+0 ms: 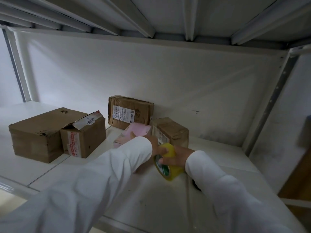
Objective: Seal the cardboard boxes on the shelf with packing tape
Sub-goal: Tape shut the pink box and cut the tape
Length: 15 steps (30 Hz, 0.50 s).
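A yellow roll of packing tape stands on edge on the white shelf. My right hand grips the roll from the right. My left hand reaches over the roll's top, its thumb on the tape; its fingers are partly hidden. Just behind my hands sits a small brown box with a label on its side. A pink box lies to its left. A labelled box leans against the back wall. At the left stand a large plain box and a box with red-printed tape, its top flap lifted.
The shelf's white back wall and the ribbed shelf above close the space. A perforated metal upright stands at the right, with a wooden surface beyond it. A dark round mark lies by my right sleeve.
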Motion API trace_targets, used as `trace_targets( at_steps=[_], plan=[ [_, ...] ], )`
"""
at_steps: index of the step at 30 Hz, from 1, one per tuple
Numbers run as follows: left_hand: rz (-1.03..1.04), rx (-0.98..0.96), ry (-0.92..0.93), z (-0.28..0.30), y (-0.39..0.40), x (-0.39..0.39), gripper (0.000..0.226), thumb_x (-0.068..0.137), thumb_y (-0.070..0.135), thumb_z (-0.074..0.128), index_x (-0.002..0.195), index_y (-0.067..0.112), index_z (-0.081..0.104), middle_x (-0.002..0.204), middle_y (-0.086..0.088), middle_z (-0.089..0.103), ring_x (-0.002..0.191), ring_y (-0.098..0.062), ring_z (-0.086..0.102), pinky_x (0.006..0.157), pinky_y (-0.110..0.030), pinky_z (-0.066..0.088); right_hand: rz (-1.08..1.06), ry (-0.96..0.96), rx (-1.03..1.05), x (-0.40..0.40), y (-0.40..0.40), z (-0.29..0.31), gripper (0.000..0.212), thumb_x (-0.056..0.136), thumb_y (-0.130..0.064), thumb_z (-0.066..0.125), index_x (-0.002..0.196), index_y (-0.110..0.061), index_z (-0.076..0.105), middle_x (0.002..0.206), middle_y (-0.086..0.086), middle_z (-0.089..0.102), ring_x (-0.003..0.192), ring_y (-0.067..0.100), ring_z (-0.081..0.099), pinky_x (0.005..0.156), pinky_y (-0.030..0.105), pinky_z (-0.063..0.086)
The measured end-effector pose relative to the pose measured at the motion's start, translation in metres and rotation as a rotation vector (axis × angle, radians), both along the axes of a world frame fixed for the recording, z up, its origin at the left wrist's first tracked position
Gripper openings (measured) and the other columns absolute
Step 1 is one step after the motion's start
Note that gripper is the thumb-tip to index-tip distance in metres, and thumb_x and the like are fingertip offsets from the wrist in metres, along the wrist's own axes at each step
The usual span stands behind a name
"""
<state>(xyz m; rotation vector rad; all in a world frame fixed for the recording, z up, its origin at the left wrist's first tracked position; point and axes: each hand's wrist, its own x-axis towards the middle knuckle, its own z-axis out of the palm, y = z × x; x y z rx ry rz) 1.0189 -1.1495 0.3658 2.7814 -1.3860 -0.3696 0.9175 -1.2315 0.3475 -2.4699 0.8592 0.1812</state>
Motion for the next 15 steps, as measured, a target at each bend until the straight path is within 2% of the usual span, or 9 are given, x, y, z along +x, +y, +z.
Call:
trace_targets(
  at_steps=[4, 8, 10, 15],
  plan=[
    [0.082, -0.012, -0.019, 0.009, -0.004, -0.006, 0.078, 0.087, 0.063, 0.047, 0.148, 0.018, 0.026, 0.146, -0.007, 0.041, 0.136, -0.032, 0.035, 0.112, -0.061, 0.003, 0.009, 0.005, -0.033, 0.002, 0.003, 0.0, 0.064, 0.085, -0.05, 0.061, 0.138, -0.023, 0.039, 0.132, 0.006, 0.052, 0.117, 0.026, 0.051, 0.096, 0.032, 0.041],
    [0.113, -0.093, -0.027, 0.012, -0.005, -0.007, 0.068, 0.086, 0.056, 0.056, 0.139, 0.017, 0.04, 0.136, -0.006, 0.05, 0.127, -0.031, 0.044, 0.113, -0.051, 0.019, 0.004, -0.008, -0.068, 0.004, 0.005, -0.001, 0.07, 0.083, -0.05, 0.063, 0.141, -0.02, 0.037, 0.135, 0.008, 0.051, 0.119, 0.027, 0.05, 0.096, 0.032, 0.04],
    [0.131, -0.115, -0.028, 0.013, -0.005, -0.008, 0.062, 0.086, 0.053, 0.059, 0.135, 0.019, 0.042, 0.133, -0.005, 0.052, 0.126, -0.03, 0.046, 0.113, -0.051, 0.019, 0.004, -0.005, -0.072, 0.005, 0.004, -0.003, 0.074, 0.082, -0.051, 0.064, 0.142, -0.02, 0.035, 0.136, 0.008, 0.05, 0.12, 0.028, 0.05, 0.1, 0.034, 0.041],
    [0.156, -0.223, -0.165, 0.009, -0.002, -0.006, 0.03, 0.094, 0.031, 0.047, 0.122, 0.02, 0.054, 0.124, -0.003, 0.058, 0.121, -0.027, 0.048, 0.11, -0.049, 0.026, -0.029, -0.019, -0.056, 0.005, 0.002, -0.006, 0.085, 0.077, -0.055, 0.067, 0.145, -0.022, 0.029, 0.14, 0.006, 0.047, 0.123, 0.028, 0.048, 0.103, 0.037, 0.041]
  ],
)
